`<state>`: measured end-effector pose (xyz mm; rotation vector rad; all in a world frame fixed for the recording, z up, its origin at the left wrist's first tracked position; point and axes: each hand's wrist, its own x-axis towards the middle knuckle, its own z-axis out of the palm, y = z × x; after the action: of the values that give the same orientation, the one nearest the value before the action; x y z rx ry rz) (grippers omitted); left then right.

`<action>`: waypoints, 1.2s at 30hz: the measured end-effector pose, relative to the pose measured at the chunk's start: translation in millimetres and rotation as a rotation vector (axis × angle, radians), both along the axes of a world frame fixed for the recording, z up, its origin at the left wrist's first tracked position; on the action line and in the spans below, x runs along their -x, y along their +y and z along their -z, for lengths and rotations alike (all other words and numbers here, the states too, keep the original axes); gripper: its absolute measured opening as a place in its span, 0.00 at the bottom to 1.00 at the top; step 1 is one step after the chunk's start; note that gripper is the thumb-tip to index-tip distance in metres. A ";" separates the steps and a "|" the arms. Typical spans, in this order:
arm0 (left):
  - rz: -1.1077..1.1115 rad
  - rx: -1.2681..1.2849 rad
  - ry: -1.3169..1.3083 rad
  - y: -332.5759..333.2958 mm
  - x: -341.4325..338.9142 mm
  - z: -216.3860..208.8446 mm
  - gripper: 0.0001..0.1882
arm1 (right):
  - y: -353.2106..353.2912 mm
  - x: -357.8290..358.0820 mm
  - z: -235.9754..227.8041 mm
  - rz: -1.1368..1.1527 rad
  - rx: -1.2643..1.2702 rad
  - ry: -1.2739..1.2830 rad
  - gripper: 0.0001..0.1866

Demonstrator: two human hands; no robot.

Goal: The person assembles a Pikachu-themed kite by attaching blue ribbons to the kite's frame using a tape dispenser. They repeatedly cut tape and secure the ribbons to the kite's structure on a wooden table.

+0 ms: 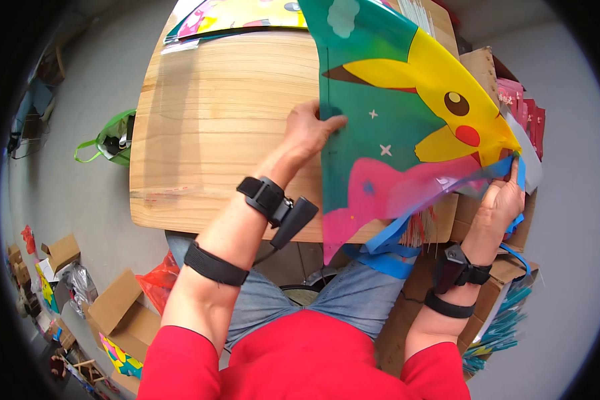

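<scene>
A thin, glossy kite (380,133) hangs over the right half of the table, tilted, with a yellow cartoon figure and pink shapes on green film. Its lower point reaches past the table's front edge. My left hand (307,131) is closed on the kite's left edge, thumb on top and fingers partly hidden behind. At the right corner, my right hand (500,200) pinches the kite film together with a blue ribbon (521,175). More blue ribbon (387,250) trails below the kite and across my right thigh.
The wooden table (233,113) holds printed sheets (247,15) at its far edge and thin white rods (417,17) at far right. More thin rods (420,230) stand by the front right edge. Cardboard boxes (123,313) and a green bag (117,137) lie left; pink packs (523,110) lie right.
</scene>
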<state>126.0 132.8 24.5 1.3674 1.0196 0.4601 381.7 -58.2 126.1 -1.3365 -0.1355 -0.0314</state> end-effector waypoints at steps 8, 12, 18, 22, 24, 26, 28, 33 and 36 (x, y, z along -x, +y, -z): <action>-0.030 -0.341 0.154 106.6 2.7 2.7 0.27 | -29.6 58.5 -4.7 0.095 0.589 -0.529 0.13; -0.032 -1.017 0.397 110.8 32.8 -8.8 0.26 | -48.5 116.5 -26.8 -0.316 0.775 -0.580 0.07; 0.212 -1.018 0.388 -39.9 158.3 -23.1 0.30 | -25.2 183.4 -12.1 -1.080 0.405 0.200 0.06; 0.365 -0.983 0.612 -90.7 194.5 2.1 0.43 | 31.0 203.0 48.6 -1.131 0.014 0.587 0.08; 0.400 -0.939 0.685 -96.8 205.0 12.3 0.46 | 55.0 203.9 82.4 -1.041 0.014 0.710 0.12; 0.399 -0.908 0.722 -98.7 215.1 15.4 0.48 | 65.5 199.0 105.5 -0.880 0.175 0.731 0.15; 0.395 -0.964 0.789 -102.5 225.6 11.7 0.46 | 61.5 196.0 118.5 -0.945 0.090 0.684 0.16; 0.325 -1.008 0.718 -98.0 215.4 13.9 0.41 | 55.8 194.7 128.6 -0.909 0.106 0.672 0.16; 0.327 -0.999 0.719 -90.9 203.4 16.9 0.37 | 55.6 194.0 118.3 -0.907 0.091 0.644 0.12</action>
<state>-77.4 41.9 7.5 2.6784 1.1345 0.2113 187.7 -2.6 7.7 -1.2121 -0.1839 1.1672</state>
